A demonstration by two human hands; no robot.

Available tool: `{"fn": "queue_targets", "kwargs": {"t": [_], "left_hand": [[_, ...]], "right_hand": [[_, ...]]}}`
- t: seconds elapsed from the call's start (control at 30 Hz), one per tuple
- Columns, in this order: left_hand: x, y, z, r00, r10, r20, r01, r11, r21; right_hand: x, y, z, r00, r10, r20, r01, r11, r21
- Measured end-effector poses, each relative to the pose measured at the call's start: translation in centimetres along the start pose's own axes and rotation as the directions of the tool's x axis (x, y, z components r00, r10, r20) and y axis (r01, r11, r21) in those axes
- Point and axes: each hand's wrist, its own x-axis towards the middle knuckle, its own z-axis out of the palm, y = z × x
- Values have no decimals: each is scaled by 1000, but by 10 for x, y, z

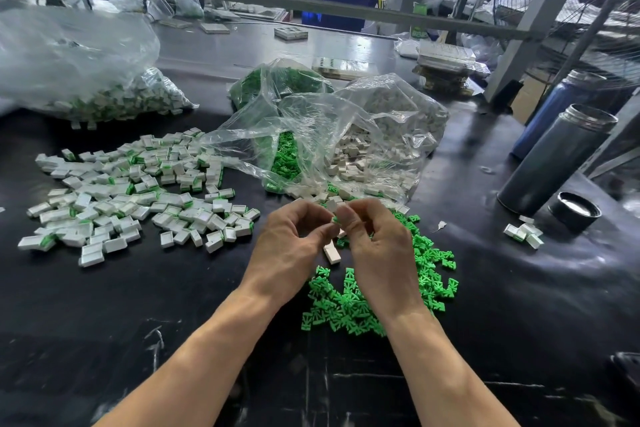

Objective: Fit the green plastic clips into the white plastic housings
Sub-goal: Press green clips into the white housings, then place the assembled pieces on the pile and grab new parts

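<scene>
Above the black table my left hand (289,246) and my right hand (377,246) meet fingertip to fingertip. Between them sits a small white housing (331,206) with a green clip (335,219) at its lower end; both hands pinch the pair. A loose pile of green clips (349,305) lies under and to the right of my right hand. One bare white housing (331,253) lies on the table between my wrists. A wide heap of white housings with green clips in them (131,194) spreads on the left.
An open clear bag (311,149) behind my hands spills green clips and white housings. A big bag of fitted parts (69,55) sits far left. Two metal flasks (557,159) and a lid (575,211) stand right, beside a few parts (524,234).
</scene>
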Motion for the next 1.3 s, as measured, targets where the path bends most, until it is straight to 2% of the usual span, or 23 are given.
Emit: {"fn": "queue_targets", "kwargs": {"t": [0.13, 0.43, 0.77, 0.87, 0.97, 1.1, 1.17, 1.3], "left_hand": [[1, 0, -4, 1000, -10, -14, 10, 999, 33], [3, -3, -6, 1000, -1, 10, 0, 997, 73], [4, -6, -7, 1000, 12, 21, -15, 988, 155], [5, -8, -13, 997, 50, -65, -31, 961, 274], [8, -8, -27, 987, 60, -148, 24, 860, 510], [17, -6, -45, 968, 55, -245, 180, 529, 830], [21, -6, -50, 958, 22, -287, 252, 417, 873], [24, -8, -57, 943, 21, -332, 302, 360, 883]], "right_hand": [[0, 4, -3, 998, -16, 66, 15, 999, 29], [2, 7, -4, 992, 60, 114, -65, 997, 43], [2, 8, -2, 991, 103, 84, -106, 994, 36], [2, 11, -4, 993, 121, 14, -120, 992, -40], [7, 16, -10, 990, 143, 1, -138, 959, -249], [10, 19, -18, 977, 213, 31, -176, 875, -450], [10, 18, -18, 972, 228, 63, -169, 856, -489], [11, 16, -25, 949, 269, 164, -164, 865, -474]]}}
